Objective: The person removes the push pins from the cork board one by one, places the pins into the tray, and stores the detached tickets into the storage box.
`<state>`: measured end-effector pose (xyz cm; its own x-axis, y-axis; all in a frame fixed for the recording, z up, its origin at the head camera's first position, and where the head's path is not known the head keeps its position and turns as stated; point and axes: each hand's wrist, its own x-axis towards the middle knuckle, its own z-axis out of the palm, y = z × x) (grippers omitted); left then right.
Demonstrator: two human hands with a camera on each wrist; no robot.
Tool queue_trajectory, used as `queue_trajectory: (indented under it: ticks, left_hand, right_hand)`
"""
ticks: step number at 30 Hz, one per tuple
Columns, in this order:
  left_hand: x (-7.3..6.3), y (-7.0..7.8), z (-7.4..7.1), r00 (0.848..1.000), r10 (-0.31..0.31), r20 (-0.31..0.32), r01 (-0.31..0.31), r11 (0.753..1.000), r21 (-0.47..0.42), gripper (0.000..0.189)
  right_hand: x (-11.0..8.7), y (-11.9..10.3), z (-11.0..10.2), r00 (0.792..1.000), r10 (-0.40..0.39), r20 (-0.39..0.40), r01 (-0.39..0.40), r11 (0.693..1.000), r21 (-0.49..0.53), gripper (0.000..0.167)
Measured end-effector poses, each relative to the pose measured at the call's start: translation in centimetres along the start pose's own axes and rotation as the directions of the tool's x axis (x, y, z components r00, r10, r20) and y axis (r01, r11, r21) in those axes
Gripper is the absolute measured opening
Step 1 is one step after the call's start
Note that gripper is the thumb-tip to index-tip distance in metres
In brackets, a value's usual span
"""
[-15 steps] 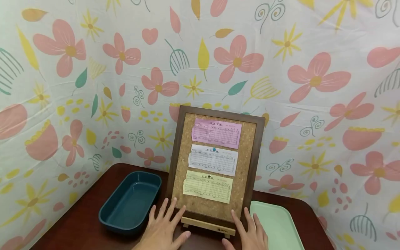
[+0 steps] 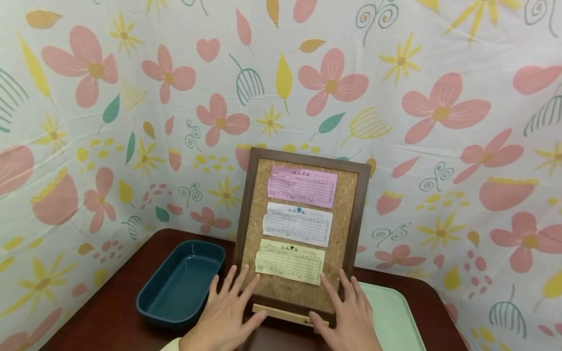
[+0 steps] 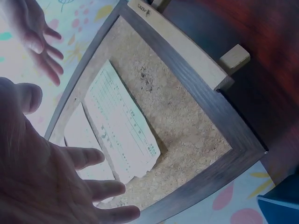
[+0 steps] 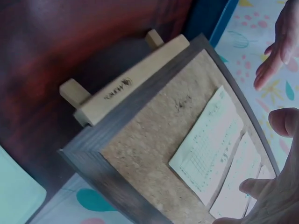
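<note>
A framed corkboard [image 2: 281, 288] leans upright on a small wooden easel, whose front ledge [image 2: 285, 314] runs under the frame. Pinned on it, top to bottom, are a pink printed form [image 2: 302, 187], a white form [image 2: 297, 227] and a yellow form [image 2: 287, 264]. A blue pushpin [image 2: 299, 209] marks the white one. My left hand [image 2: 228, 314] has its fingers spread before the lower left corner, holding nothing. Also empty, my right hand [image 2: 349, 314] spreads at the lower right, its index fingertip overlapping the yellow form's edge in the head view. In both wrist views the palms face the board.
To the left of the board lies a deep dark-blue tray [image 2: 180, 287]. A pale green flat tray [image 2: 397, 317] sits to the right, partly behind my right hand. Both are on a dark red-brown table [image 2: 107, 317]. A flowered cloth [image 2: 281, 122] hangs behind.
Both hands have risen in front of the board, fingers still spread. The right thumb now overlaps the easel ledge. The board and trays have kept their places.
</note>
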<state>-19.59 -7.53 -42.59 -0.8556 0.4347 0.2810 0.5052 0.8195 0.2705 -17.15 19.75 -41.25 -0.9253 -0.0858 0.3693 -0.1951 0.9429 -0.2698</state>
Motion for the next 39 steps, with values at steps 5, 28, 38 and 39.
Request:
queue_trajectory:
  ticks: [5, 28, 38, 39]
  left_hand:
    - [0.6, -0.1, -0.3, 1.000, -0.028, -0.014, 0.028, 0.999, -0.032, 0.075]
    - [4.4, -0.5, -3.2, 0.900, 0.128, -0.417, -0.187, 0.977, -0.103, 0.043]
    - [6.9, -2.1, -6.0, 0.824, 0.124, -0.553, -0.219, 0.970, -0.108, 0.037]
    - [7.1, -2.2, -6.2, 0.815, 0.127, -0.566, -0.223, 0.969, -0.105, 0.037]
  right_hand:
    - [1.6, -0.8, -0.7, 1.000, 0.000, 0.019, -0.001, 0.999, 0.045, 0.076]
    - [4.7, -1.5, -4.1, 0.956, -0.157, -0.249, 0.168, 0.986, 0.024, 0.073]
    - [6.4, -1.5, -5.3, 0.938, -0.189, -0.291, 0.233, 0.964, 0.124, 0.065]
    - [6.6, -1.5, -5.4, 0.934, -0.197, -0.297, 0.245, 0.960, 0.134, 0.064]
